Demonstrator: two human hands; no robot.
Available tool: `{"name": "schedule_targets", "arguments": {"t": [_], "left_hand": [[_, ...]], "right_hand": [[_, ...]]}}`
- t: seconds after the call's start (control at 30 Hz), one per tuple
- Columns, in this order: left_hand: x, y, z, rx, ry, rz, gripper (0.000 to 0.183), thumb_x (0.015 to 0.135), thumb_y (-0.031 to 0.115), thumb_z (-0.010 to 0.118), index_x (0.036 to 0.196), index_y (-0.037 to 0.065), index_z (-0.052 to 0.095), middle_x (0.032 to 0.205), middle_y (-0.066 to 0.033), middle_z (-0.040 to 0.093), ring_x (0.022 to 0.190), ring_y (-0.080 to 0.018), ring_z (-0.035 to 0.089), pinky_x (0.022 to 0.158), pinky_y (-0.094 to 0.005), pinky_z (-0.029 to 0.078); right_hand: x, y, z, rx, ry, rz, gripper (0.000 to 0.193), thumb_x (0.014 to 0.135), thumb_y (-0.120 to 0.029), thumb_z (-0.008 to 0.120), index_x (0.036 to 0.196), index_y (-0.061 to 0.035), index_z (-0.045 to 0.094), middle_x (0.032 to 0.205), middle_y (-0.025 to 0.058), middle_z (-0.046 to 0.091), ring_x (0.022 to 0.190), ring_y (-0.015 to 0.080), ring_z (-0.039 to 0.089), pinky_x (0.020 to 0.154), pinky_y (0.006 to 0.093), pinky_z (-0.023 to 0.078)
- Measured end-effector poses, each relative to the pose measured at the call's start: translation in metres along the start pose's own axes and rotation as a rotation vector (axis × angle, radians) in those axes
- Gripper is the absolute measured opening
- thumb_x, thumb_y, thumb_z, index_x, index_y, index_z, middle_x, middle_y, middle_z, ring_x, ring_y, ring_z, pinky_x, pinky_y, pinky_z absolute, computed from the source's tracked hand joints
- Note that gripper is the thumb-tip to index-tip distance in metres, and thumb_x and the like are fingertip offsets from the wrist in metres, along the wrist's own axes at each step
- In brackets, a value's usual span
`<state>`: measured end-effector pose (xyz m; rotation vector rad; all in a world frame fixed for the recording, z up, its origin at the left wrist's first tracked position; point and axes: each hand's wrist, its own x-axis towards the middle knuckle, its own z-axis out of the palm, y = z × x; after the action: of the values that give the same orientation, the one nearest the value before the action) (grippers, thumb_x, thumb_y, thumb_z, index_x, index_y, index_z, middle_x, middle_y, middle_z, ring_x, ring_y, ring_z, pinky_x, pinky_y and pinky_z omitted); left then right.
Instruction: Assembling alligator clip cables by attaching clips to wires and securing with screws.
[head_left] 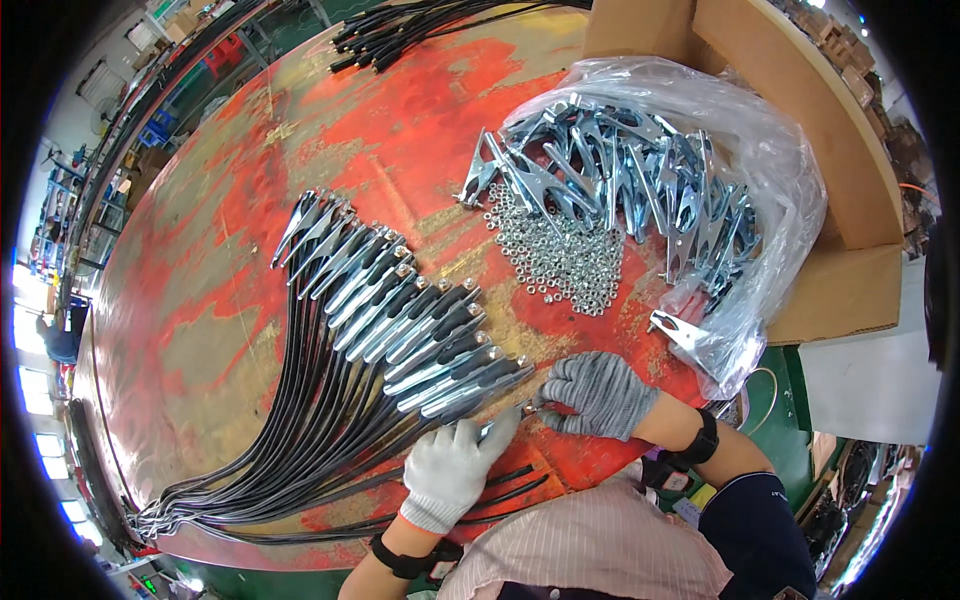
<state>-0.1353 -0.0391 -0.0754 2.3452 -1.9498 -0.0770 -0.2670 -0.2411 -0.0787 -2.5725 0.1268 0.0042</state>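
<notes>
My left hand [450, 472], in a white glove, is closed around a metal spring clamp, mostly hidden by its fingers. A small metal end [529, 409] of it shows between my two hands. My right hand [603, 396], in a grey knitted glove, pinches at that end; what its fingertips hold is too small to make out. Just beyond my left hand lies a slanting row of silver clamps [410, 318] with black cables [290, 420] attached. Several loose cable ends [515, 482] lie near my left wrist.
A pile of loose clamps [620, 170] and a heap of small nuts [560, 255] lie on clear plastic [790, 190] spilling from a cardboard box [850, 290] at the right. More black cables [400, 35] lie at the far edge of the worn red table [200, 290].
</notes>
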Motion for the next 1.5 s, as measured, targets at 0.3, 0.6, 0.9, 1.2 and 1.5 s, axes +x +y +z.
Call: {"name": "schedule_targets", "arguments": {"t": [0.3,0.6,0.9,1.2,1.5], "left_hand": [[-0.003,-0.002,0.001,0.013,-0.019,0.005,0.042,0.082,0.019,0.057,0.123,0.031,0.060,0.069,0.0001,0.056,0.051,-0.0178,0.057,0.045,-0.0308,0.046],[0.002,0.001,0.006,0.022,0.018,0.011,0.039,0.080,0.023,0.060,0.118,0.030,0.063,0.066,0.0008,0.054,0.052,-0.0179,0.056,0.047,-0.0312,0.047],[-0.003,-0.001,0.011,0.068,0.074,0.023,0.039,0.080,0.021,0.055,0.117,0.031,0.063,0.064,-0.0001,0.047,0.051,-0.0180,0.054,0.045,-0.0324,0.044],[-0.001,0.003,0.005,0.083,0.018,-0.010,0.028,0.079,0.023,0.063,0.106,0.027,0.067,0.066,0.0014,0.053,0.053,-0.0189,0.057,0.049,-0.0330,0.046],[0.005,0.009,0.002,0.118,0.074,0.005,0.032,0.078,0.023,0.063,0.110,0.027,0.067,0.075,0.0033,0.055,0.064,-0.0165,0.057,0.058,-0.0307,0.048]], "right_hand": [[0.010,0.004,0.007,-0.016,-0.068,-0.150,0.024,0.086,-0.033,0.062,0.086,-0.0095,0.064,0.081,0.0097,0.060,0.078,0.0280,0.063,0.068,0.0403,0.052],[0.004,0.010,0.019,0.081,-0.002,-0.069,0.029,0.087,-0.038,0.062,0.087,-0.0097,0.063,0.086,0.0094,0.061,0.081,0.0288,0.062,0.072,0.0410,0.051],[-0.005,0.008,0.046,0.213,0.168,0.030,0.040,0.080,-0.048,0.068,0.094,-0.0108,0.064,0.088,0.0097,0.061,0.085,0.0290,0.062,0.075,0.0397,0.051],[-0.038,-0.006,0.033,0.370,0.133,0.100,0.032,0.092,-0.042,0.058,0.106,-0.0142,0.066,0.086,0.0100,0.061,0.085,0.0289,0.061,0.079,0.0399,0.051],[-0.062,0.007,0.012,0.469,-0.139,0.114,0.033,0.092,-0.040,0.058,0.105,-0.0110,0.066,0.091,0.0117,0.063,0.090,0.0295,0.061,0.083,0.0416,0.049]]}}
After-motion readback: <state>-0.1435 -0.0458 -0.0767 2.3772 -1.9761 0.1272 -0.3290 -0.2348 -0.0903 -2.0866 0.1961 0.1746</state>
